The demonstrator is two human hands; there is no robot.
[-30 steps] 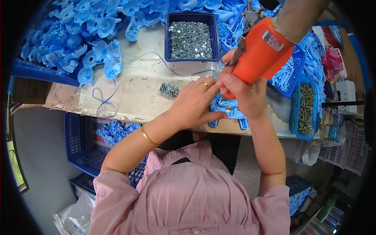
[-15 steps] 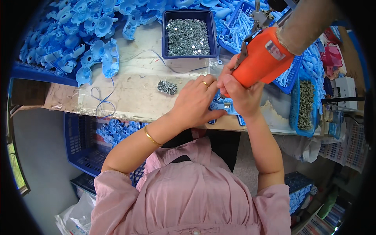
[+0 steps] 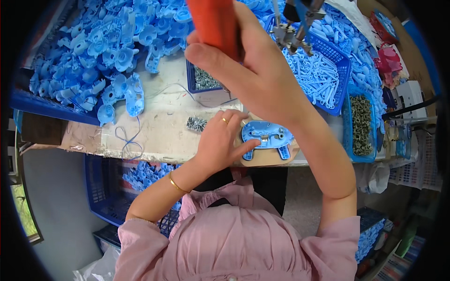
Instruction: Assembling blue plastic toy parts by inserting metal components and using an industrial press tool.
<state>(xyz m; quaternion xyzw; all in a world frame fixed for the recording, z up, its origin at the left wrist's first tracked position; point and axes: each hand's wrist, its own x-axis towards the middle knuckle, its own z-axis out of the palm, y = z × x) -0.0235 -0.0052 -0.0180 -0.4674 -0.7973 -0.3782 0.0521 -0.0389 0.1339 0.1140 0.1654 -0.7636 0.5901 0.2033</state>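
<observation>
Blue plastic shell (image 3: 274, 132), rounded, two-legged, metal piece (image 3: 264, 138) inside; left hand (image 3: 219, 140) spread at its edge, right hand (image 3: 262, 75) clamped on orange-red tool (image 3: 214, 23).

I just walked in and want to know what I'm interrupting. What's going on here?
Someone is working at a bench. The right hand grips a red-orange tool, held up away from the blue plastic piece. That piece lies on a tan board at the near edge, with the left hand at its left end, thumb over it. A small pile of metal bits sits left of that hand, and more blue parts are heaped behind.
</observation>
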